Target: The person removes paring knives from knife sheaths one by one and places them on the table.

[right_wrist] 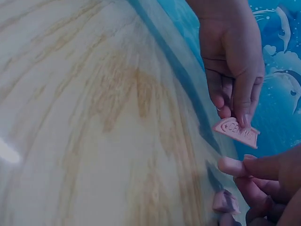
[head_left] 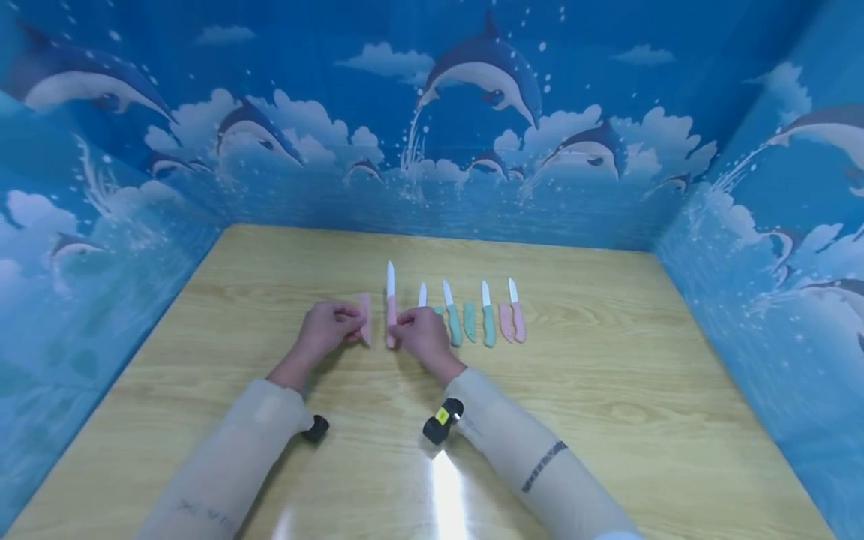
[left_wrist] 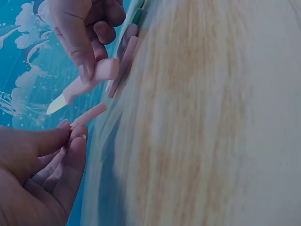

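Note:
Between thumb and fingers, my left hand (head_left: pixel 329 326) pinches a pink knife sheath (head_left: pixel 365 315); raised lettering shows on its flat side in the right wrist view. My right hand (head_left: pixel 425 334) grips the pink handle of a paring knife (head_left: pixel 391 304), its white blade bare and pointing away toward the back wall. Sheath and knife stand side by side, a small gap apart. In the left wrist view the knife (left_wrist: pixel 91 81) is held just above the sheath (left_wrist: pixel 90 114). Behind my right hand another white blade (head_left: pixel 422 294) shows, its handle hidden by the hand.
To the right lie a green-handled knife (head_left: pixel 454 324), a green sheath (head_left: pixel 469 321), another green-handled knife (head_left: pixel 489 324), a pink sheath (head_left: pixel 505 322) and a pink-handled knife (head_left: pixel 518 322). They rest on a wooden table (head_left: pixel 607 390). Dolphin-print walls (head_left: pixel 432 195) enclose its back and sides.

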Action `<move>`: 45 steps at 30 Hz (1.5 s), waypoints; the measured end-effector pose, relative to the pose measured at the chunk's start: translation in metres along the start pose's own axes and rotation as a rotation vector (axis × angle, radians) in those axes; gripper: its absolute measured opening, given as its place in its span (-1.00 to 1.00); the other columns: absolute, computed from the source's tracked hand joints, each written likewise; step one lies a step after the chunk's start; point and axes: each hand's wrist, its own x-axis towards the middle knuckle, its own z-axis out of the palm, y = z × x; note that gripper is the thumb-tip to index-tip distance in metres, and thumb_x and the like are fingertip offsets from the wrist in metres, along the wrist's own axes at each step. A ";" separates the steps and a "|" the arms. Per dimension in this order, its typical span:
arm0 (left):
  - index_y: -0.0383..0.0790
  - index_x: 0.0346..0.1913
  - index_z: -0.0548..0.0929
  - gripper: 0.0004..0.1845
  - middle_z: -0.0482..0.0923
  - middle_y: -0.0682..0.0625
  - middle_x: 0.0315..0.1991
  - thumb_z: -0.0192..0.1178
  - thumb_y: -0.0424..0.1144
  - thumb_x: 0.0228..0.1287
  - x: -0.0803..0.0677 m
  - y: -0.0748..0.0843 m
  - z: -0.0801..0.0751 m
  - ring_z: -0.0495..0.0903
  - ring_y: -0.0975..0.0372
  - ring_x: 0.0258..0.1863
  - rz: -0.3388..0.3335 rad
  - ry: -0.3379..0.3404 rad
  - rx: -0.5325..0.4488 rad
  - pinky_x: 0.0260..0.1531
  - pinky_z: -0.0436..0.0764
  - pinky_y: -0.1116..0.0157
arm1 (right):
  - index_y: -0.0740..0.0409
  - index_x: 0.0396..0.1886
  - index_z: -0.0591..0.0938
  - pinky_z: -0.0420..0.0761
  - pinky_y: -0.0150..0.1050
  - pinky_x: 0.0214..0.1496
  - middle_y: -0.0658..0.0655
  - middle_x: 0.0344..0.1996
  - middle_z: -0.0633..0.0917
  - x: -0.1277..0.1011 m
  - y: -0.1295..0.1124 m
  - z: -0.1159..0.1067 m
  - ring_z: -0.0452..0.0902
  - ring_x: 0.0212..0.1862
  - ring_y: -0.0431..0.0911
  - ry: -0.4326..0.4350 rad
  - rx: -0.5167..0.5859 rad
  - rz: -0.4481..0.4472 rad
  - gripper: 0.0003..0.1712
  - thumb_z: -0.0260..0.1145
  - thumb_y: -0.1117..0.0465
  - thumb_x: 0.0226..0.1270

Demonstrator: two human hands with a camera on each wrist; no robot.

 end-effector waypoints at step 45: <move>-0.38 0.18 0.48 -0.52 0.64 -0.20 -0.23 0.30 -0.29 0.23 0.007 0.000 0.010 0.61 0.06 -0.31 0.065 -0.018 0.328 -0.30 0.63 0.20 | 0.16 -0.15 0.71 0.46 -0.34 -0.58 0.04 -0.48 0.71 -0.004 -0.003 0.018 0.47 -0.58 -0.19 0.088 -0.353 -0.180 -0.70 0.42 0.07 0.22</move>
